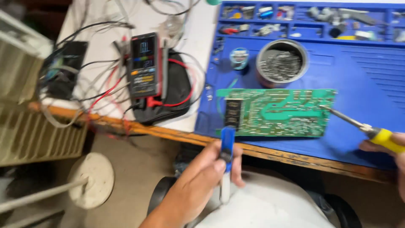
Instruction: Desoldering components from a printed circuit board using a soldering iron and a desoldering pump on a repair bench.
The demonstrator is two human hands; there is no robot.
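1. While I lean over the bench, the blue work mat (363, 84) takes up most of the right side, its back row of small compartments full of loose parts.
2. On the white tabletop (198, 38) to its left sits a black multimeter (145, 65) amid a tangle of red and black leads.
3. The green circuit board (278, 112) lies flat on the mat near the front edge, solder side up, with a dark component block at its left end.
4. Just behind the board stands a round tin (282, 62) of metal wool, with a small solder spool (239, 57) beside it.
5. My right hand (394, 147) is closed around the yellow handle of a soldering iron (371, 131); its tip touches the board's right edge.
6. My left hand (202, 177), below the bench edge, has its fingers clamped on a blue desoldering pump (227, 160), held upright just in front of the board's left corner.
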